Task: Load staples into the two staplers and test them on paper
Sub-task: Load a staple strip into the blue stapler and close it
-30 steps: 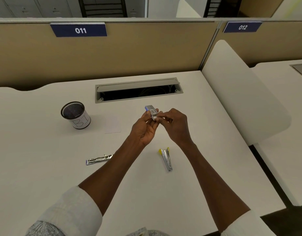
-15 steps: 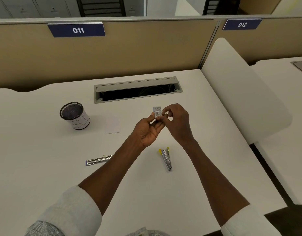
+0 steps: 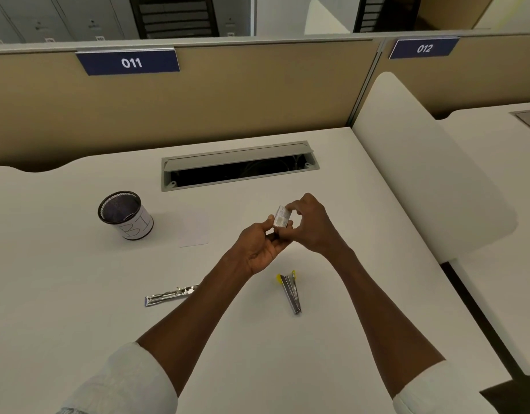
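Both hands meet above the middle of the white desk (image 3: 78, 309), holding a small grey staple box (image 3: 282, 216) between them. My left hand (image 3: 262, 245) grips its lower end, palm up. My right hand (image 3: 313, 224) pinches its upper end with the fingertips. A metal stapler with yellow tips (image 3: 290, 291) lies on the desk just below the hands. A second, all-silver stapler (image 3: 169, 295) lies flat further left, partly hidden by my left forearm. A small white sheet of paper (image 3: 194, 229) lies left of the hands.
A black mesh pen cup (image 3: 125, 215) with a white label stands at the left. An open grey cable tray (image 3: 238, 165) is set into the desk behind the hands. A beige partition (image 3: 227, 94) closes the back. A white divider (image 3: 416, 162) borders the right side.
The staple box has been turned and shifted slightly right between the hands; my right fingertips now close over its top end. Both staplers lie unmoved.
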### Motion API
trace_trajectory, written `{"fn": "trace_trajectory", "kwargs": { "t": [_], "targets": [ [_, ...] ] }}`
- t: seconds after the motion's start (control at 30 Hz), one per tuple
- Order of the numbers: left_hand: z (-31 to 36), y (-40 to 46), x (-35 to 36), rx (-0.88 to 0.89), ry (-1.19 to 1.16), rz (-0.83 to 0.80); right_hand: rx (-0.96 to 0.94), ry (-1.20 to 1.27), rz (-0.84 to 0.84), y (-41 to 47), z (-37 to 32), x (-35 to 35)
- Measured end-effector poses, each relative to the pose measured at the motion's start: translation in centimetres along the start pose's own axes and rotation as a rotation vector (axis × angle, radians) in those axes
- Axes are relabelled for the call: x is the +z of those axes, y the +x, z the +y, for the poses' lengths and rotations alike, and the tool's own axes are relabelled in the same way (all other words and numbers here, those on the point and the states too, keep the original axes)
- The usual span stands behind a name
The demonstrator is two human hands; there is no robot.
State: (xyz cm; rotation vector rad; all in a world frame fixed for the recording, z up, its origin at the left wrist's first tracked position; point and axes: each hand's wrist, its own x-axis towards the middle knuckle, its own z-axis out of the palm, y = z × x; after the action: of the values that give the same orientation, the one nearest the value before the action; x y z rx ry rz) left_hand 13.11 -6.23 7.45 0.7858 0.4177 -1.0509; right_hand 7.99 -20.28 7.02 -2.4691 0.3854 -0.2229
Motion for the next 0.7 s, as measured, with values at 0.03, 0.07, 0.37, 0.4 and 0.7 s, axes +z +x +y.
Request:
{"fn": "trace_trajectory", "kwargs": {
  "t": [0.03,0.07,0.37,0.4,0.7],
  "targets": [
    [0.0,0.3,0.0,0.006,0.013,0.01,0.014,0.004,0.012,0.2,0.2,0.2],
    [-0.1,0.6,0.0,0.019,0.039,0.026,0.034,0.004,0.03,0.3,0.4,0.4],
    [-1.0,3.5,-0.9,0.152,0.37,0.184,0.358,-0.001,0.304,4.5,4.4,1.0],
    [-1.0,3.7,-0.9,0.165,0.385,0.194,0.379,-0.01,0.311,5.3,4.9,1.0],
    [-0.8,5.9,-0.9,0.19,0.462,0.233,0.526,-0.075,0.278,11.0,9.4,2.2]
  ]
}}
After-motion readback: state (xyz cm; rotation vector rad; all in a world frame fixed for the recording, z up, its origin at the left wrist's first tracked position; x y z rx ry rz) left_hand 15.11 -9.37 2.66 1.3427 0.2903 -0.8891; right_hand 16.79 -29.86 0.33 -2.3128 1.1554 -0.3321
